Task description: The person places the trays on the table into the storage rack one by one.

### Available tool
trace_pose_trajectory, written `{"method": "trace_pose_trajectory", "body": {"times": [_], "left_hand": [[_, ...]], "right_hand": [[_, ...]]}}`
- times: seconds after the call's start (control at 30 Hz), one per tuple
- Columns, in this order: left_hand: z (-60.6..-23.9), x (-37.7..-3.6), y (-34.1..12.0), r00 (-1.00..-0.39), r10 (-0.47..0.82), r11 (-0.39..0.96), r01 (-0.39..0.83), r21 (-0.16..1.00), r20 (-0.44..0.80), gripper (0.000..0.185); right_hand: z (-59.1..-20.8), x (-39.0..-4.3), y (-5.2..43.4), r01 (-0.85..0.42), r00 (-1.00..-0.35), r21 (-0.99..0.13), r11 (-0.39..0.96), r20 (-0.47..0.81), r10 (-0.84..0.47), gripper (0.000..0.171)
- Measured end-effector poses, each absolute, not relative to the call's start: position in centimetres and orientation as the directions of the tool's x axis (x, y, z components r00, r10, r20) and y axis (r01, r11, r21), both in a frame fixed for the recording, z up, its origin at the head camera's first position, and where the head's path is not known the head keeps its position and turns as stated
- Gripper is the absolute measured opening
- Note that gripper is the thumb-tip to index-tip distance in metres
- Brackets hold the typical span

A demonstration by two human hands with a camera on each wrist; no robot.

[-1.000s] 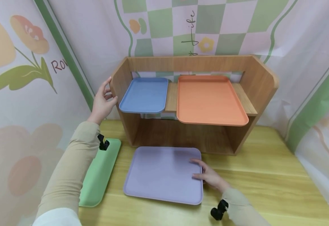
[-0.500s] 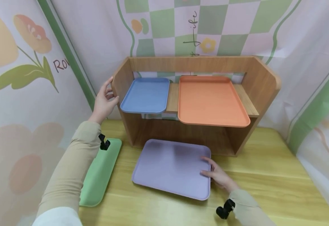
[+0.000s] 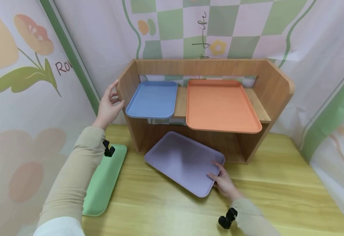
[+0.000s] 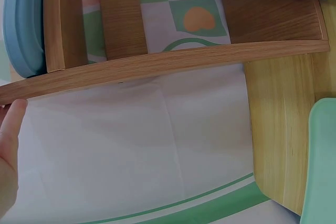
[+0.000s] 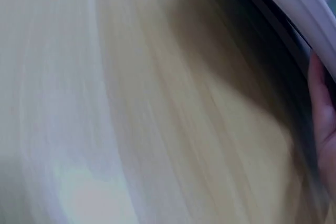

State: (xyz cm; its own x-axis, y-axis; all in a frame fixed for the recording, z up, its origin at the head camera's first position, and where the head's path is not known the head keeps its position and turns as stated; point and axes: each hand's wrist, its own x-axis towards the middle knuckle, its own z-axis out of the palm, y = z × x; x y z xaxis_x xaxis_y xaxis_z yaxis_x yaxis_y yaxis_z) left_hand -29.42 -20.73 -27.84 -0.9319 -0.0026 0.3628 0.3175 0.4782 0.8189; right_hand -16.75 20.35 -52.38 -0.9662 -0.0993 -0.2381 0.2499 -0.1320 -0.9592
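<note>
Green tray [image 3: 107, 180]: flat on the table [image 3: 266, 203], near left, perhaps to leave the middle free.
Right hand [image 3: 224, 184]: pinching the purple tray [image 3: 183, 164] by its right edge, seemingly for one-handed steering.
Purple tray: askew before the shelf [image 3: 278, 82], lifted at right, far corner toward its lower part.
Left hand [image 3: 108, 108]: spread, fingers slightly bent, touching the shelf's left side, likely for steadying.
Blue tray [image 3: 152, 100]: far left, on the upper board [image 3: 180, 105].
Orange tray [image 3: 222, 105]: far right, overhanging the same board.

Fingers [image 4: 14, 123] against shelf [image 4: 163, 62] (wooden), green tray [image 4: 323, 161]
</note>
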Motion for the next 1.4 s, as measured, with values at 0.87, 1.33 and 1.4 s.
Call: {"method": "trace_pose_trajectory", "body": {"times": [0.87,1.33,1.4], "left_hand": [[-27.6,-29.4,-20.5,-0.935,-0.011,0.471,0.308,0.827,0.355,0.076],[-27.7,-29.3,-20.6,-0.929,-0.012,0.468,0.321,0.823,0.369,0.076],[-27.8,-29.3,-20.6,-0.930,-0.008,0.463,0.321,0.826,0.366,0.076]], "right_hand": [[-52.1,-16.8,15.5,0.331,-0.940,-0.929,-0.164,-0.309,-0.146,0.062],[-52.0,-16.9,13.8,0.347,-0.937,-0.912,-0.219,-0.347,-0.041,0.058],[-52.0,-16.7,13.7,0.351,-0.935,-0.908,-0.228,-0.352,-0.038,0.058]]}}
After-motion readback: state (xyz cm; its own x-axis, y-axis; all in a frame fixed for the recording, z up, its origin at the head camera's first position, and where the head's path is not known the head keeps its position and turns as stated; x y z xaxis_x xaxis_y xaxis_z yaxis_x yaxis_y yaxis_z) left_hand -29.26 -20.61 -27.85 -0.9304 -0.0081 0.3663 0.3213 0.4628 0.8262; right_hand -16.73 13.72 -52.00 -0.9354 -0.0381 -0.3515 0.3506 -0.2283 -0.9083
